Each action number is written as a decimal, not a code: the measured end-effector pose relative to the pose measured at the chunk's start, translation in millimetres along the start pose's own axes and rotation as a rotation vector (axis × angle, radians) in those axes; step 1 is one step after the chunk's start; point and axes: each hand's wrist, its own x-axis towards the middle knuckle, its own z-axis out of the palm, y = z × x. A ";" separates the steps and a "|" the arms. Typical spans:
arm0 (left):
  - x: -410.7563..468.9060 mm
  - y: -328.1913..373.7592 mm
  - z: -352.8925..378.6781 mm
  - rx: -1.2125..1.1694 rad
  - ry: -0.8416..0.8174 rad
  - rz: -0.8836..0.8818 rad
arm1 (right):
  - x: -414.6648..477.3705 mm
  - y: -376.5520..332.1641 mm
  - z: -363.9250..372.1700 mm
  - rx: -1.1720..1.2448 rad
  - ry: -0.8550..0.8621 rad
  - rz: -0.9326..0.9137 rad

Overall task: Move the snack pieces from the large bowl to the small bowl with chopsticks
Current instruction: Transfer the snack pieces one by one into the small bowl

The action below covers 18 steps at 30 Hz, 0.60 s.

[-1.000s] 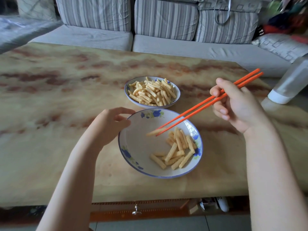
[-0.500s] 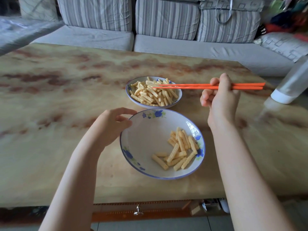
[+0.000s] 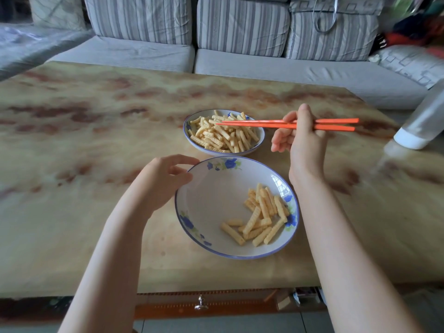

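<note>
Across the desk, the right hand clamped on chopsticks has swung over the small bowl at 12 o'clock, tips empty, one piece apparently delivered; left hand grips the large bowl, snack pieces remaining.

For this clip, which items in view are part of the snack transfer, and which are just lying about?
In the job: large bowl, small bowl, snack pieces, orange chopsticks, right hand gripping them, left hand holding the large bowl's rim.
Lying about: white-capped bottle on the right, striped sofa cushions, drawer knob.
</note>
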 end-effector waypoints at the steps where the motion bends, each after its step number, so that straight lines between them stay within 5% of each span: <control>1: 0.0 0.1 0.1 0.004 0.000 0.000 | 0.0 -1.3 -0.8 -0.002 -0.012 -0.012; 9: -0.6 0.8 -0.2 0.011 -0.006 0.003 | 6.5 -27.7 -28.4 0.053 -0.091 0.000; 18: -1.8 1.0 -0.9 0.018 -0.001 -0.004 | -9.3 -69.8 -64.4 -0.305 -0.610 0.137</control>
